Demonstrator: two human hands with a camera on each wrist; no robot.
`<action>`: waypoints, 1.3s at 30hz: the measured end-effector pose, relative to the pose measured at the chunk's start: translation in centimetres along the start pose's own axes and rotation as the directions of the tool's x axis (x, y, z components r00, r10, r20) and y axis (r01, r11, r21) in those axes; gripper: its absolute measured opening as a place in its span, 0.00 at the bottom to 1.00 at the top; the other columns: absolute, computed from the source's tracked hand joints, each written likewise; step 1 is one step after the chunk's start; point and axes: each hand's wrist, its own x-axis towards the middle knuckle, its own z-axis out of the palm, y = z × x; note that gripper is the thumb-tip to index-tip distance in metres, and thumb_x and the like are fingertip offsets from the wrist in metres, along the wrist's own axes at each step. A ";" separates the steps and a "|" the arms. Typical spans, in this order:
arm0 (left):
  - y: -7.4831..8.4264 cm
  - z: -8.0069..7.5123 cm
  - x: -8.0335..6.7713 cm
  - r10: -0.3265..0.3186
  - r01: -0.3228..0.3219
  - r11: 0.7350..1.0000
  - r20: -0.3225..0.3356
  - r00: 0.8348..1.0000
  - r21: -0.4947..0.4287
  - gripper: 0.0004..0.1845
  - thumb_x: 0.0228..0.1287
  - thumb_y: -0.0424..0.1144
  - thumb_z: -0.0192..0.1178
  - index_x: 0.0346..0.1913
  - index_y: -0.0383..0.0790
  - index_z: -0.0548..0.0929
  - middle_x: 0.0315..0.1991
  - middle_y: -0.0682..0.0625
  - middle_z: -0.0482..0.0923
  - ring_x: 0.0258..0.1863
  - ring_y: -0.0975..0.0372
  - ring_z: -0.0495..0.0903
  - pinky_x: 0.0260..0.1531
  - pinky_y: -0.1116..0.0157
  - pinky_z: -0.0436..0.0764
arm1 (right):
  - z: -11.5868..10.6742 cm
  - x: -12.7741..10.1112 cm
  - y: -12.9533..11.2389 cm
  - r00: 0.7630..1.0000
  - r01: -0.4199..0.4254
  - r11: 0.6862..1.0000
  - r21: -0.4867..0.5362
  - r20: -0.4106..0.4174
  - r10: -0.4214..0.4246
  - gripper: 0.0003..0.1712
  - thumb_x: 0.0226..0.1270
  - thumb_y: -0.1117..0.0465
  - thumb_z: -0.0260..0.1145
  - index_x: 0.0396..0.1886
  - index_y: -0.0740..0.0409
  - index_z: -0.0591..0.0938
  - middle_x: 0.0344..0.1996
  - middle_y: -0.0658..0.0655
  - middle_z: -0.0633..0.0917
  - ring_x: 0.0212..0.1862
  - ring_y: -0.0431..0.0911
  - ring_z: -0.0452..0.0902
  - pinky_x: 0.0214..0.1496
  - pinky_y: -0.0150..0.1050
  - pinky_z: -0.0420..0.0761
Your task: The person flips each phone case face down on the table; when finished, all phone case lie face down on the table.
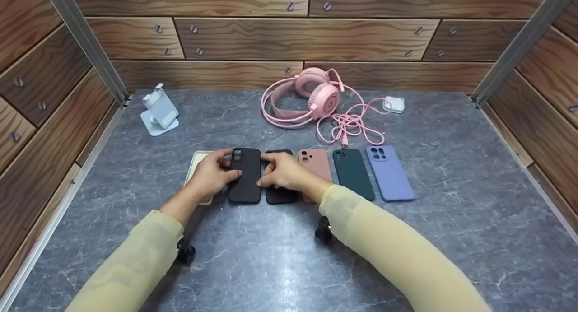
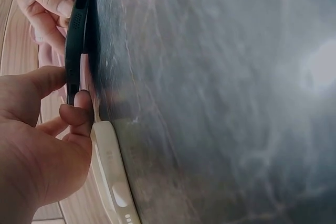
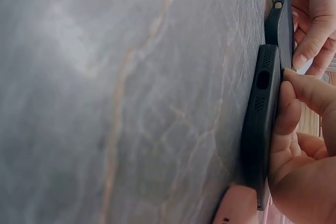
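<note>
A row of phone cases lies on the grey marble table [image 1: 289, 258]. My left hand [image 1: 225, 166] grips the left edge of a black case [image 1: 245, 176]; in the left wrist view my left hand [image 2: 71, 94] pinches that black case [image 2: 79, 30] between thumb and finger. My right hand [image 1: 269, 168] pinches its right edge and lies over a second black case [image 1: 281, 196]. In the right wrist view my right hand [image 3: 294, 103] rests against the second black case [image 3: 260, 124], with the first black case [image 3: 282, 22] beyond it. A cream case [image 1: 195, 167] sits partly under my left hand.
Right of my hands lie a pink case [image 1: 317, 164], a dark green case [image 1: 353, 173] and a lavender case [image 1: 389, 173]. Pink headphones [image 1: 316, 97] with a coiled cable, a small white box [image 1: 393, 104] and a white phone stand [image 1: 160, 109] sit further back. Wooden walls enclose the table.
</note>
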 end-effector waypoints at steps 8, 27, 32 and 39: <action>0.3 0.0 -0.1 0.010 -0.010 0.997 0.000 1.000 0.077 0.34 0.60 0.35 0.68 0.70 0.41 0.69 0.47 0.42 0.76 0.43 0.55 0.76 0.41 0.62 0.77 | 0.1 0.0 -0.3 1.000 -0.010 0.999 -0.049 0.002 0.010 0.48 0.49 0.63 0.78 0.71 0.62 0.68 0.25 0.49 0.81 0.19 0.39 0.74 0.23 0.32 0.77; 1.6 -1.2 -0.4 0.055 -0.057 0.990 0.019 0.998 0.131 0.36 0.59 0.36 0.68 0.70 0.37 0.67 0.50 0.38 0.76 0.42 0.54 0.77 0.41 0.61 0.78 | 0.3 0.0 -0.4 1.000 -0.004 0.996 -0.084 -0.025 0.002 0.47 0.48 0.62 0.78 0.70 0.61 0.69 0.26 0.50 0.82 0.20 0.40 0.75 0.24 0.33 0.77; 1.8 -2.8 -0.7 0.106 -0.104 0.990 -0.012 0.994 0.100 0.34 0.58 0.36 0.68 0.68 0.38 0.70 0.51 0.36 0.76 0.40 0.54 0.77 0.37 0.63 0.78 | 0.2 0.0 -0.6 0.999 0.006 0.997 -0.076 -0.034 -0.008 0.46 0.49 0.63 0.78 0.70 0.61 0.69 0.26 0.50 0.82 0.20 0.40 0.75 0.24 0.32 0.77; 1.0 -5.2 -1.4 0.112 -0.108 0.991 -0.046 0.993 0.084 0.34 0.60 0.37 0.67 0.69 0.39 0.69 0.53 0.36 0.75 0.43 0.50 0.77 0.38 0.63 0.78 | 0.3 -0.4 -0.9 0.998 0.005 0.997 0.082 -0.055 0.000 0.40 0.54 0.65 0.75 0.67 0.63 0.71 0.26 0.52 0.84 0.23 0.42 0.78 0.22 0.32 0.75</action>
